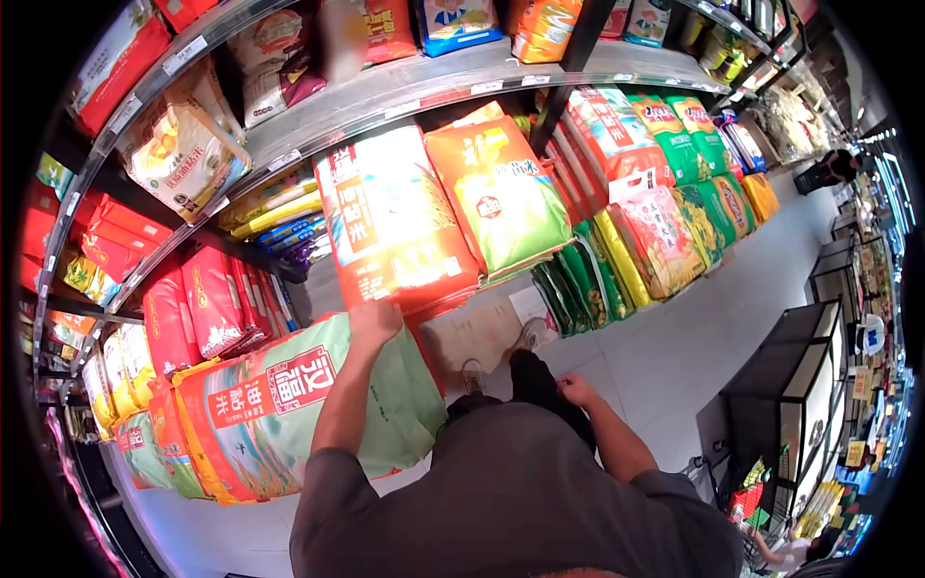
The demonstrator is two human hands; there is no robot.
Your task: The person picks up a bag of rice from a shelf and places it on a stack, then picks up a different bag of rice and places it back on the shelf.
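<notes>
My left hand (376, 322) is closed at the top edge of a large green and orange rice bag (395, 400), which stands at the front of a row on the floor. Just beyond that hand lies a red and white rice bag (403, 222) on top of a stack. An orange and green rice bag (501, 197) lies to its right. My right hand (575, 390) hangs beside my dark trousers, its fingers curled with nothing visible in them. Which edge of the bag the left fingertips grip is partly hidden.
Shelves (356, 91) with price tags curve overhead, holding more bags. Upright green bags (583, 279) and a pink and white bag (655, 236) stand at right. Flattened brown cardboard (472, 332) lies near my shoes. A dark display stand (785, 385) is across the aisle; a person stands lower right.
</notes>
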